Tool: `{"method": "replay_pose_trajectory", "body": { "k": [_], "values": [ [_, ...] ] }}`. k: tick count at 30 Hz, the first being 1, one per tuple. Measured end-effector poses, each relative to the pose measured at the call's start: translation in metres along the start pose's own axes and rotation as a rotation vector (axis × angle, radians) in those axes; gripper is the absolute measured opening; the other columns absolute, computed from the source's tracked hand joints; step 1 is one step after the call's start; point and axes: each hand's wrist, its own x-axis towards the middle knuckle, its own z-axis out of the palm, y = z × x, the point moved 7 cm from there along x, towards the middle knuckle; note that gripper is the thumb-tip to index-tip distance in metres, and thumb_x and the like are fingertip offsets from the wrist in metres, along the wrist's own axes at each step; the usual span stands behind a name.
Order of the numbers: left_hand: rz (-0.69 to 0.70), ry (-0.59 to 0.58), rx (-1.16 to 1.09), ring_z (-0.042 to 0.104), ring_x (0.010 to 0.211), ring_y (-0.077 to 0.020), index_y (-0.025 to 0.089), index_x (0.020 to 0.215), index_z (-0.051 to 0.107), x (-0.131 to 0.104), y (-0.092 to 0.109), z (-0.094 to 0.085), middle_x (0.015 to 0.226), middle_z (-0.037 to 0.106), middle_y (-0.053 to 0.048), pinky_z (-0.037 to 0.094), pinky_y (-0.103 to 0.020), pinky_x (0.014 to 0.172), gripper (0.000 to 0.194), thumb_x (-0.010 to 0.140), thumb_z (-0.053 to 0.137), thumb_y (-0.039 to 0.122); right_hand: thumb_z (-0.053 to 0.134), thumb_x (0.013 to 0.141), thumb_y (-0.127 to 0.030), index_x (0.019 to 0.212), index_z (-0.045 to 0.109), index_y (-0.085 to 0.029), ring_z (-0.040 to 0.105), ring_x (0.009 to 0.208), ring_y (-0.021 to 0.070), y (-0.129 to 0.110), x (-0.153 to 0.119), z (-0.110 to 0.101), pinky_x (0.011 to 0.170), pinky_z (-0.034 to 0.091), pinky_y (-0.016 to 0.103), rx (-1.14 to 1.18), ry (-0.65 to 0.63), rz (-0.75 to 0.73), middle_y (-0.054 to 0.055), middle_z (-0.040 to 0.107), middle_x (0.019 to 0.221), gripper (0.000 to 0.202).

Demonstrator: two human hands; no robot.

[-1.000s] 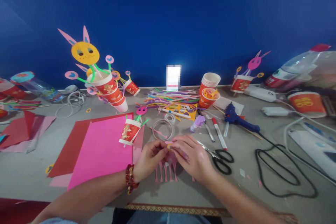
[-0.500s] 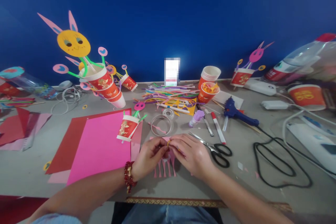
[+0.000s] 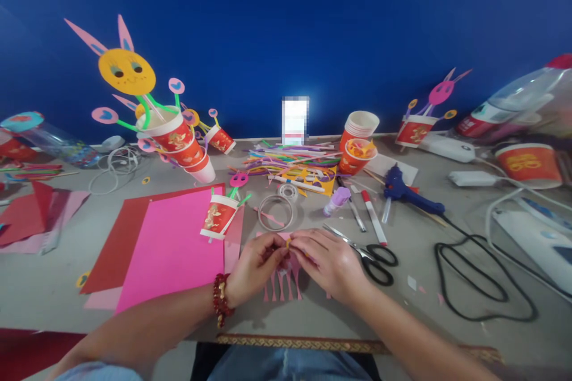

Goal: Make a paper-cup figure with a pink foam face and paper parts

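Note:
My left hand and my right hand meet near the table's front, fingertips pinched together on a small yellow piece. Its shape is mostly hidden by my fingers. Beneath my hands lies a pink paper piece cut into several narrow strips. A ring of tape lies just behind my hands. Black-handled scissors rest beside my right hand. To the left stands a small red cup with a pink paper face and green stems.
Pink sheets lie at left, with stacked cups behind. A blue glue gun, its cord, a purple glue stick and a marker are at right. Coloured stems lie at the back.
The whole view has shifted slightly. My hands keep the same pinch around the yellow piece, with no clear movement otherwise.

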Motion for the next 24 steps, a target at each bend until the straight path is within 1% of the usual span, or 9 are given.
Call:
{"method": "replay_pose_trajectory", "body": {
  "k": [6,11,17,21,24],
  "values": [
    [-0.014,-0.018,0.000,0.059,0.062,-0.0122,0.015,0.082,0.057,-0.0003,-0.0017,0.0012,0.071,0.062,-0.002,0.047,-0.022,0.060,0.020,0.093,0.053,0.031,0.052,0.091,-0.011,0.095,0.066,-0.018,0.069,0.081,0.0216,-0.0021,0.0003,0.0004,0.073,0.054,0.034,-0.033,0.007,-0.024,0.008,0.075,0.092,0.016],
    [0.006,-0.005,0.011,0.058,0.061,-0.0115,0.015,0.081,0.058,0.0006,0.0029,-0.0001,0.069,0.062,-0.001,0.046,-0.022,0.060,0.021,0.094,0.051,0.031,0.054,0.092,-0.014,0.099,0.066,-0.019,0.069,0.085,0.0215,0.0001,0.0004,0.0005,0.075,0.054,0.034,0.001,-0.027,-0.012,0.008,0.075,0.096,0.015],
    [0.016,-0.005,0.032,0.058,0.062,-0.0115,0.015,0.081,0.057,-0.0008,0.0031,-0.0001,0.070,0.061,-0.001,0.046,-0.022,0.060,0.021,0.094,0.051,0.030,0.050,0.094,-0.013,0.097,0.065,-0.018,0.069,0.083,0.0217,-0.0024,0.0007,0.0006,0.075,0.054,0.034,0.007,-0.017,-0.030,0.008,0.075,0.094,0.017],
    [0.014,-0.019,0.005,0.057,0.060,-0.0110,0.016,0.080,0.056,-0.0007,0.0032,0.0016,0.069,0.060,-0.001,0.045,-0.021,0.058,0.021,0.094,0.052,0.031,0.050,0.091,-0.011,0.095,0.065,-0.018,0.069,0.081,0.0212,-0.0021,0.0010,0.0015,0.074,0.053,0.033,0.009,-0.013,-0.016,0.008,0.075,0.092,0.017],
    [0.005,-0.022,-0.034,0.058,0.061,-0.0111,0.016,0.081,0.057,-0.0004,0.0037,0.0024,0.069,0.061,-0.001,0.045,-0.021,0.059,0.021,0.094,0.052,0.032,0.052,0.091,-0.011,0.096,0.065,-0.019,0.069,0.083,0.0205,0.0005,0.0009,-0.0002,0.074,0.053,0.032,0.040,-0.013,0.013,0.007,0.075,0.093,0.016]
  ]
}}
